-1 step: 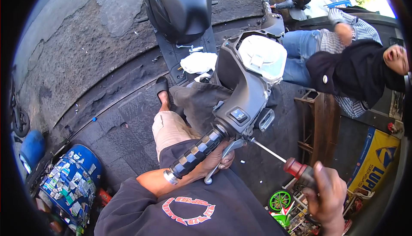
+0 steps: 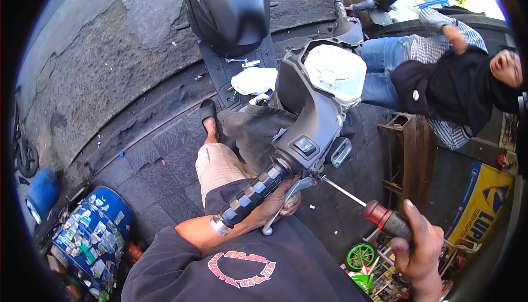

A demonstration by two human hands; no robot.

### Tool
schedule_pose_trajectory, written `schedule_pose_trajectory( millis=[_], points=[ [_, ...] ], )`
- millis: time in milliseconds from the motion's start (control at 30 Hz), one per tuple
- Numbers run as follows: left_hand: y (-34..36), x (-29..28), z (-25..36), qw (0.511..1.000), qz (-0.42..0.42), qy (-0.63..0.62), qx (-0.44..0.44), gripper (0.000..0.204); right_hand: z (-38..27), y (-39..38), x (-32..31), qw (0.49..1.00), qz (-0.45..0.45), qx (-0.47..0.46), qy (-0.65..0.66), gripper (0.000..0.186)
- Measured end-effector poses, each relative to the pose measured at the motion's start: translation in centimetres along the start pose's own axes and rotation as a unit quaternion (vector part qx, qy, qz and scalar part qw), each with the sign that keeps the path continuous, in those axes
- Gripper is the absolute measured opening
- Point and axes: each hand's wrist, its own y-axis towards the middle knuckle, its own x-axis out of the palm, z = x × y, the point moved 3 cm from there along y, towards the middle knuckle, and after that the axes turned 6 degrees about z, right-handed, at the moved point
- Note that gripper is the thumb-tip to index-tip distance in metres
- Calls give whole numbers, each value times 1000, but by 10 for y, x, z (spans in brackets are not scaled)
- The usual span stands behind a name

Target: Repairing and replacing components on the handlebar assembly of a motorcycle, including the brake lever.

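Observation:
My left hand [image 2: 286, 200] is closed around the silver brake lever [image 2: 289, 191], under the black checkered handlebar grip [image 2: 256, 188] of a partly stripped scooter. In my right hand [image 2: 422, 250] is a screwdriver [image 2: 385, 217] with a red and black handle; the thumb and a finger lie at the handle's rear end. Its long shaft points up-left, and the tip meets the lever mount below the grey handlebar cover [image 2: 311, 131]. The screw itself is too small to make out. A switch [image 2: 304, 145] sits on the cover.
A white round reservoir-like part [image 2: 333, 68] shows at the handlebar's middle. Tools and a white rag [image 2: 254, 81] lie on the footboard. At right stand a person [image 2: 434, 82] and a brown metal frame [image 2: 404, 153]; a blue barrel [image 2: 110, 206] is at lower left.
My right hand's fingers have loosened and shifted on the screwdriver handle, so more of it shows. The nearby person's arm and head have moved slightly. My left hand stays on the lever.

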Motion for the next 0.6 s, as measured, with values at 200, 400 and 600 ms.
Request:
schedule_pose_trajectory(
  millis=[200,400,600],
  points=[
    [-2,-6,18,997,-27,17,-67,51,7,-10,8,957,73,210,185,44],
    [-27,-11,89,951,-190,17,-243,125,23,-64,17,859,186,404,253,47],
    [-22,13,107,918,-68,116,-372,80,4,-130,93,654,345,558,376,41]
  ],
)
